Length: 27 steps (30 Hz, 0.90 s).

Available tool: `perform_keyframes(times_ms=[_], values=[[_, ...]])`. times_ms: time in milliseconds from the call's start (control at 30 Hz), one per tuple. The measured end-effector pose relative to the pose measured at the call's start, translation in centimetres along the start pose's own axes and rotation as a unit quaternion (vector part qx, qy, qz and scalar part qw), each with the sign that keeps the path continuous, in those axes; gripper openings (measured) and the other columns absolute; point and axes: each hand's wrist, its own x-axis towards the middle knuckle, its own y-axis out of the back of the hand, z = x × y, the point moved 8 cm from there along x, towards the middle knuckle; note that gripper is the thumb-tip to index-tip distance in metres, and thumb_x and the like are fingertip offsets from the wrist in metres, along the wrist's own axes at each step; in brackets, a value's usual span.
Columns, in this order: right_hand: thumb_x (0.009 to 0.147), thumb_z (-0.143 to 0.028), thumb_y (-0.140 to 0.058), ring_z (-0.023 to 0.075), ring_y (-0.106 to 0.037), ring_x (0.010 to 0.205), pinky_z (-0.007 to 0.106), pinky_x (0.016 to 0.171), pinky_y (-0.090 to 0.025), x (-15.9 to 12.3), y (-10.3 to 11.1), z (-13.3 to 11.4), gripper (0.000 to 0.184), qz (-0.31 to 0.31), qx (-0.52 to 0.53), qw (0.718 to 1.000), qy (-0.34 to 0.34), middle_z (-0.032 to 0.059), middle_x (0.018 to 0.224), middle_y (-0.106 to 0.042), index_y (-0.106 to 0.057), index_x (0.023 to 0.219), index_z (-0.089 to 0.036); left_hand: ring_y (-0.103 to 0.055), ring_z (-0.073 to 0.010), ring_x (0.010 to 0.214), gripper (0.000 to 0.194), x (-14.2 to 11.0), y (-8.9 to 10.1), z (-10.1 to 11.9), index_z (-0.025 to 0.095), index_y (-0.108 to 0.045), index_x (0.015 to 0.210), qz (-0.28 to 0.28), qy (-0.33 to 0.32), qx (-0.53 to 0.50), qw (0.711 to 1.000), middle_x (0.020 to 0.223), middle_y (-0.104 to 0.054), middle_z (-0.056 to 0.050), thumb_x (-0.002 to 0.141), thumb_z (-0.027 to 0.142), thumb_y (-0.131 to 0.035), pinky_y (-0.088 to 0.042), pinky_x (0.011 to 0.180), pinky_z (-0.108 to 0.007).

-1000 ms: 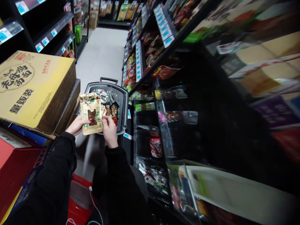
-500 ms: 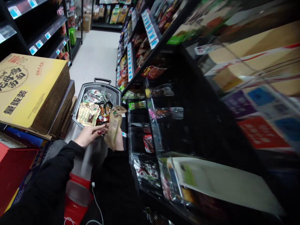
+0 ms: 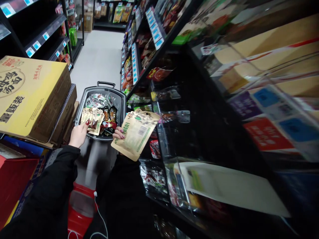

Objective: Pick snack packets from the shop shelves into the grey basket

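In my right hand (image 3: pixel 119 133) is a beige snack pouch (image 3: pixel 136 135) with a printed barcode, a green strip and a leaf drawing. My fingers curl over its left edge, and the pouch covers the rest of that hand. A grey shopping basket (image 3: pixel 123 99) with a black handle stands on the floor ahead. My left hand (image 3: pixel 79 134) reaches over its near left rim, fingers closed at the edge of the similar beige pouches (image 3: pixel 97 116) inside. Clear plastic packs (image 3: pixel 97 99) and dark packets (image 3: pixel 109 116) lie beside those pouches.
Shelving with open compartments and a few packets (image 3: pixel 155 148) runs along my right side. Stacked cartons, a yellow one (image 3: pixel 35 96) on top, stand at the left. Below me is a red stool (image 3: pixel 81 212). The aisle floor (image 3: pixel 102 56) stretches ahead between shelves.
My right hand has moved the pouch slightly right and turned its printed face toward me. My left hand has left that pouch and shifted left to the pouches in the basket.
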Motion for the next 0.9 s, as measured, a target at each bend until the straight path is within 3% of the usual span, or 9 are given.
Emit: perform_keyframes(times_ms=[33,100,200,267,433,533,633,733,900], values=[[0.093,-0.041,-0.008,0.0096,-0.028,0.041,0.024,0.042,-0.037,0.3,1.0,0.2,0.053,0.049,-0.102,0.994,0.006,-0.0019,0.054,-0.040,-0.048,0.064,-0.020,-0.063,-0.0237,0.088,0.042,0.0,0.4,0.1,0.021,-0.069,0.099,0.013,0.004,0.059,0.998,0.086,-0.070,-0.009,0.087,0.049,-0.040,-0.044,0.078,-0.029],[0.092,-0.031,-0.021,0.0096,-0.044,0.048,0.023,0.052,-0.045,0.6,2.6,0.4,0.040,0.134,-0.266,0.955,0.014,-0.0013,0.058,-0.050,-0.053,0.074,-0.015,-0.063,-0.0243,0.090,0.040,0.1,1.3,0.2,0.023,-0.068,0.100,0.033,0.014,0.161,0.986,0.084,-0.070,-0.009,0.088,0.046,-0.037,-0.042,0.077,-0.029],[0.082,-0.015,-0.038,0.0144,-0.056,0.069,0.028,0.070,-0.046,1.0,2.5,1.8,0.017,0.185,-0.365,0.912,0.014,0.0039,0.075,-0.059,-0.052,0.093,-0.012,-0.063,-0.0241,0.090,0.040,0.3,2.1,0.0,0.025,-0.067,0.101,0.042,0.032,0.207,0.977,0.086,-0.070,-0.008,0.090,0.044,-0.034,-0.040,0.075,-0.027],[0.080,-0.010,-0.039,0.0192,-0.058,0.080,0.032,0.078,-0.044,1.5,1.0,3.2,0.019,0.177,-0.408,0.896,0.012,0.0092,0.084,-0.061,-0.050,0.095,-0.012,-0.063,-0.0240,0.089,0.041,0.4,2.4,-0.1,0.025,-0.067,0.100,0.041,0.034,0.208,0.977,0.086,-0.070,-0.008,0.090,0.044,-0.032,-0.040,0.074,-0.027],[0.077,-0.006,-0.039,0.0225,-0.055,0.095,0.032,0.088,-0.039,3.5,-3.6,7.4,0.025,0.097,-0.455,0.885,0.019,0.0170,0.102,-0.058,-0.048,0.100,-0.009,-0.062,-0.0252,0.088,0.043,0.6,2.7,-0.6,0.026,-0.068,0.095,0.041,0.035,0.205,0.977,0.086,-0.070,-0.008,0.090,0.046,-0.031,-0.040,0.073,-0.029],[0.076,-0.013,-0.049,0.0257,-0.052,0.101,0.034,0.090,-0.037,4.0,-5.1,9.5,0.033,0.069,-0.472,0.879,0.018,0.0204,0.109,-0.055,-0.045,0.108,-0.005,-0.063,-0.0247,0.087,0.043,0.8,2.9,-1.1,0.026,-0.067,0.097,0.044,0.038,0.191,0.980,0.088,-0.070,-0.008,0.090,0.047,-0.031,-0.040,0.073,-0.029],[0.073,-0.029,-0.062,0.0302,-0.045,0.110,0.037,0.093,-0.035,3.7,-6.0,10.8,0.055,0.056,-0.490,0.870,0.020,0.0230,0.119,-0.047,-0.041,0.118,-0.003,-0.063,-0.0243,0.086,0.043,1.1,3.0,-1.5,0.025,-0.067,0.097,0.044,0.042,0.174,0.983,0.091,-0.070,-0.008,0.090,0.047,-0.031,-0.041,0.074,-0.029],[0.072,-0.043,-0.064,0.0360,-0.039,0.113,0.044,0.091,-0.034,3.3,-6.9,11.2,0.071,0.070,-0.554,0.829,0.024,0.0261,0.123,-0.042,-0.038,0.125,-0.002,-0.064,-0.0250,0.085,0.044,1.2,3.0,-1.7,0.025,-0.068,0.096,0.042,0.045,0.161,0.985,0.092,-0.070,-0.008,0.090,0.048,-0.031,-0.041,0.075,-0.030],[0.078,-0.049,-0.059,0.0369,-0.037,0.108,0.049,0.089,-0.029,3.9,-8.8,11.2,0.075,0.075,-0.659,0.744,0.076,0.0268,0.120,-0.043,-0.035,0.132,-0.002,-0.063,-0.0257,0.087,0.043,1.2,2.7,-1.6,0.025,-0.067,0.097,0.031,0.042,0.162,0.985,0.092,-0.070,-0.009,0.090,0.047,-0.031,-0.041,0.075,-0.030]])
